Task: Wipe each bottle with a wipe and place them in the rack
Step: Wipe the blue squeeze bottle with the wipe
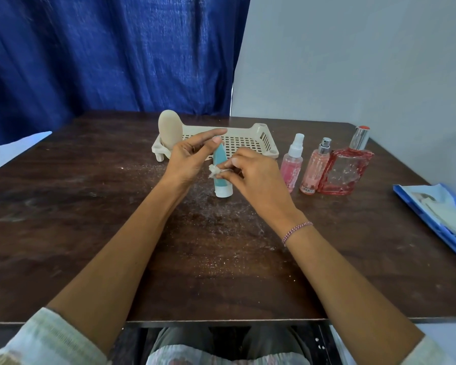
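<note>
A teal tube [219,160] with a white cap stands cap-down on the dark wooden table [90,219]. My left hand [188,156] pinches its top end. My right hand [253,177] presses a crumpled white wipe [213,171] against the tube's side. Behind them sits a cream slotted rack [244,143], with a beige bottle [169,131] standing in its left end. To the right stand a small pink spray bottle [292,164], a taller pink spray bottle [315,167] and a wide red glass bottle [346,167].
A blue pack of wipes [437,214] lies at the table's right edge. White dust and crumbs speckle the table's middle. A blue curtain and a grey wall stand behind the table.
</note>
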`<state>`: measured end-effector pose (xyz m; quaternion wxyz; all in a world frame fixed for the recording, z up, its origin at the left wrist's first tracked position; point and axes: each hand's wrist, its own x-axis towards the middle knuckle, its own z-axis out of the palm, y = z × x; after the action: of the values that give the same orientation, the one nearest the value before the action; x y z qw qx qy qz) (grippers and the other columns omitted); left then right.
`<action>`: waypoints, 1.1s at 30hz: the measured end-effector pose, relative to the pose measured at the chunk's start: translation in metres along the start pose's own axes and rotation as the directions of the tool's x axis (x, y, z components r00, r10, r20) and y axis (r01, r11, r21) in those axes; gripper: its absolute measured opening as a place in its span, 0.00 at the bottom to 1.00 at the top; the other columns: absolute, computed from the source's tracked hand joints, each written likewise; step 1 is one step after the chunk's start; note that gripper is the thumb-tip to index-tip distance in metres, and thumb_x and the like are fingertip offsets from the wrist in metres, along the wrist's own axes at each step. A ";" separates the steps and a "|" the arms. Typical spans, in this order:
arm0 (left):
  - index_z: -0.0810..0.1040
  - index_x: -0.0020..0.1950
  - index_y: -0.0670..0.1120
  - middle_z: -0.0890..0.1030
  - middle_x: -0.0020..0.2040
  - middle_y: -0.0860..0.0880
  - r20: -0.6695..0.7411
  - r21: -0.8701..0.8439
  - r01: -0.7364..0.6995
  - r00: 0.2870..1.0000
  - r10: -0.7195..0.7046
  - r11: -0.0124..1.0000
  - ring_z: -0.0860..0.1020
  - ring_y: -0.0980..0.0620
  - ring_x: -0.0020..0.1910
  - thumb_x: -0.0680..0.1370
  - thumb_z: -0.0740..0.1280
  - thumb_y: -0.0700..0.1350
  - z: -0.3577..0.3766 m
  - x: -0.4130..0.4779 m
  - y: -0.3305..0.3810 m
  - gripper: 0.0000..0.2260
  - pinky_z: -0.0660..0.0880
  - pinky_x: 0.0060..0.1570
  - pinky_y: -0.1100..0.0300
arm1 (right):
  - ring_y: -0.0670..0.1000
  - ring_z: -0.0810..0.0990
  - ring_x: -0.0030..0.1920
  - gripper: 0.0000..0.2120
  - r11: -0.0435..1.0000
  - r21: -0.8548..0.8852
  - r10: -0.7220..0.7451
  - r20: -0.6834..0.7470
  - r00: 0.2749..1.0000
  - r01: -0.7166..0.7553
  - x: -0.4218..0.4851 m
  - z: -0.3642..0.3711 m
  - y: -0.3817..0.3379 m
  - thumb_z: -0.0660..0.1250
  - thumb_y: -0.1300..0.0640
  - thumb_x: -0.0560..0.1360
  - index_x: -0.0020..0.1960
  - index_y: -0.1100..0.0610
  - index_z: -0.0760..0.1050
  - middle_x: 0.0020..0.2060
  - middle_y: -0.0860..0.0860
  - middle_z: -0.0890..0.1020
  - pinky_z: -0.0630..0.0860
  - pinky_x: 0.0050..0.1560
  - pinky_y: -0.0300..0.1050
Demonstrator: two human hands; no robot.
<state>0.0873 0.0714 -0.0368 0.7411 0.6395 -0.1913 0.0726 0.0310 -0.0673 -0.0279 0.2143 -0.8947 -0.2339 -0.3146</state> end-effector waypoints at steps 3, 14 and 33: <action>0.79 0.58 0.47 0.83 0.47 0.50 0.011 0.033 0.003 1.000 -0.004 0.999 0.79 0.58 0.50 0.75 0.67 0.43 0.000 -0.001 0.001 0.11 0.76 0.53 0.62 | 0.51 0.80 0.44 0.07 1.000 0.022 -0.001 0.008 1.000 0.001 -0.001 0.002 0.000 0.73 0.60 0.68 0.45 0.60 0.82 0.41 0.53 0.81 0.72 0.45 0.37; 0.75 0.62 0.47 0.84 0.47 0.55 0.018 -0.088 0.089 0.996 -0.088 0.992 0.80 0.59 0.52 0.79 0.62 0.41 -0.006 -0.003 0.003 0.12 0.76 0.57 0.61 | 0.45 0.77 0.44 0.08 0.984 0.135 0.090 0.191 0.978 -0.117 -0.002 0.002 0.013 0.73 0.60 0.69 0.48 0.59 0.81 0.45 0.51 0.80 0.76 0.50 0.41; 0.72 0.67 0.44 0.83 0.50 0.50 0.107 -0.266 0.176 0.983 -0.152 0.948 0.79 0.54 0.53 0.81 0.57 0.41 -0.006 -0.005 0.002 0.15 0.78 0.49 0.60 | 0.42 0.77 0.37 0.07 0.910 0.309 0.293 -0.005 0.956 -0.277 -0.007 0.020 0.016 0.74 0.58 0.69 0.43 0.61 0.79 0.42 0.51 0.81 0.75 0.41 0.29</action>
<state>0.0837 0.0783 -0.0376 0.8170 0.5469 -0.1773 -0.0439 0.0448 -0.0715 -0.0507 0.3993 -0.8670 -0.1409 -0.2628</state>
